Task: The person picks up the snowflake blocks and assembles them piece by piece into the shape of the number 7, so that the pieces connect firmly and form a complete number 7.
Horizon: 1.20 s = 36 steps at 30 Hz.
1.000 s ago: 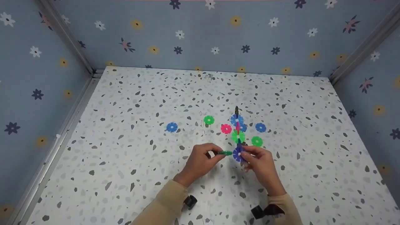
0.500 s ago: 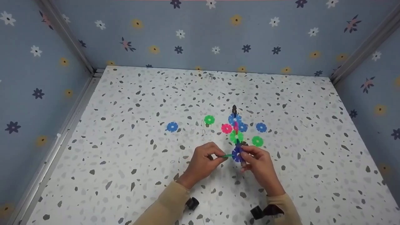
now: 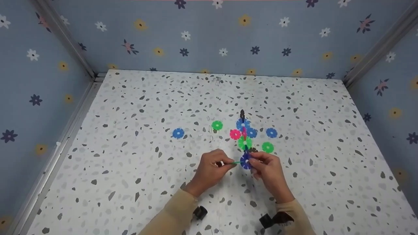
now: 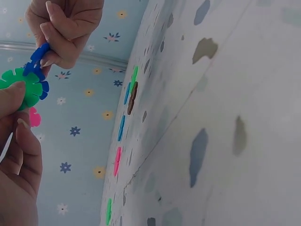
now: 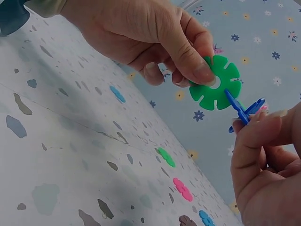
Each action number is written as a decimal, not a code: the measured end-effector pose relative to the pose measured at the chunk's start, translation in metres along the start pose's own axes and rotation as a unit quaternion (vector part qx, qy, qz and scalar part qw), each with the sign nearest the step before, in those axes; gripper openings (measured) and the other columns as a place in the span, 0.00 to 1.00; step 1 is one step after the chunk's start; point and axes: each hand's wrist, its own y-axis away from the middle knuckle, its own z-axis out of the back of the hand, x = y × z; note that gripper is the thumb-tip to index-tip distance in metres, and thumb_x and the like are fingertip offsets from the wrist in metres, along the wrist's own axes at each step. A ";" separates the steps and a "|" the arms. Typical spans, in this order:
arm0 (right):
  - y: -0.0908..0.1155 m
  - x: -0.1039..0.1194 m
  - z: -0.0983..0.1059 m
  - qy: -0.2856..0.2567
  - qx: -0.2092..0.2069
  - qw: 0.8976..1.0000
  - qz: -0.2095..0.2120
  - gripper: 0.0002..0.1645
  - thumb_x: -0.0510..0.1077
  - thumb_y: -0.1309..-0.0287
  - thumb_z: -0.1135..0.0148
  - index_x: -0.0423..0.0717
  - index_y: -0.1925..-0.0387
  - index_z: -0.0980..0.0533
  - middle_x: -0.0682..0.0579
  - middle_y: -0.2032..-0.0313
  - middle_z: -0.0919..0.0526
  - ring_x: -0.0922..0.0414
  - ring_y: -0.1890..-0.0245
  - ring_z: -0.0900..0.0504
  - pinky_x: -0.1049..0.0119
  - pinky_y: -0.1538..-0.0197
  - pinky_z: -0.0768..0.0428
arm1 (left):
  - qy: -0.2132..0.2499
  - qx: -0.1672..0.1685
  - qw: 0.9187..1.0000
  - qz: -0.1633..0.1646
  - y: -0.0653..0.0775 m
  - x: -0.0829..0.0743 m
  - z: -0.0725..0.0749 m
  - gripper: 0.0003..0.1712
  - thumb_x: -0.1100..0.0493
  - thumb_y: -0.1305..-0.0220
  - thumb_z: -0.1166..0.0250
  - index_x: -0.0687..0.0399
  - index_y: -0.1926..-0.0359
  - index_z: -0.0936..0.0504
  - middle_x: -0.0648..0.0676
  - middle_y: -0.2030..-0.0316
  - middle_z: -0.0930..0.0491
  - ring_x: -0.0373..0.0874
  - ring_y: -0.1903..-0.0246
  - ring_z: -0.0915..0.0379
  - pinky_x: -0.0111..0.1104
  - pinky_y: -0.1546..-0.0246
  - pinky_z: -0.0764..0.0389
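My left hand (image 3: 209, 169) pinches a green notched plastic disc (image 5: 228, 75) between thumb and fingers. My right hand (image 3: 271, 168) grips a dark blue notched disc (image 3: 244, 162) at the near end of a chain of linked discs. Along that chain run a green disc (image 3: 245, 143), a pink one (image 3: 244, 133) seen edge-on, a blue one (image 3: 242, 124) and a black one (image 3: 242, 114) at the far tip. The held green disc's edge meets the dark blue disc; whether their slots interlock, I cannot tell. Fingers partly cover both pieces.
Loose discs lie flat on the speckled table (image 3: 147, 107): blue (image 3: 178, 133), green (image 3: 217, 125), pink (image 3: 235, 134), blue (image 3: 251, 132), blue (image 3: 271, 133) and green (image 3: 267, 147). A brown disc (image 4: 133, 98) lies near the right hand. Flower-patterned walls (image 3: 209, 36) surround the table.
The green disc in my left hand has come rightward against the dark blue disc and now shows as a thin edge. The far end of the chain has swung slightly left.
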 end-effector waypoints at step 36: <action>-0.001 -0.005 -0.003 0.022 0.008 1.000 0.019 0.08 0.25 0.37 0.44 0.29 0.58 0.20 0.41 0.70 0.20 0.58 0.82 0.31 0.70 0.81 0.30 | -0.025 0.002 0.999 -0.021 0.004 0.003 -0.006 0.07 0.78 0.51 0.28 0.66 0.73 0.14 0.56 0.80 0.23 0.48 0.80 0.29 0.39 0.80 0.25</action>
